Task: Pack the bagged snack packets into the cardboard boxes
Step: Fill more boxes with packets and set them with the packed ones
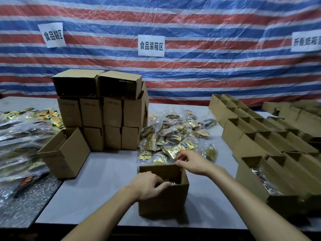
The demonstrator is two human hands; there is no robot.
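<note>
An open cardboard box [163,202] stands at the front middle of the table. My left hand [147,184] reaches over its left rim, and its curled fingers hold a bag of snack packets [172,183] inside the box. My right hand [191,162] hovers over the far right corner of the box. Its thumb and fingers pinch the clear edge of a bag from the pile of bagged snack packets [173,134], which lies just behind the box. Most of what is in the box is hidden by its walls.
A stack of closed cardboard boxes [104,117] rises behind, with an open box [66,153] tipped at its left. More bagged packets [22,140] cover the left side. Rows of open boxes [271,145] fill the right, one holding packets [264,180].
</note>
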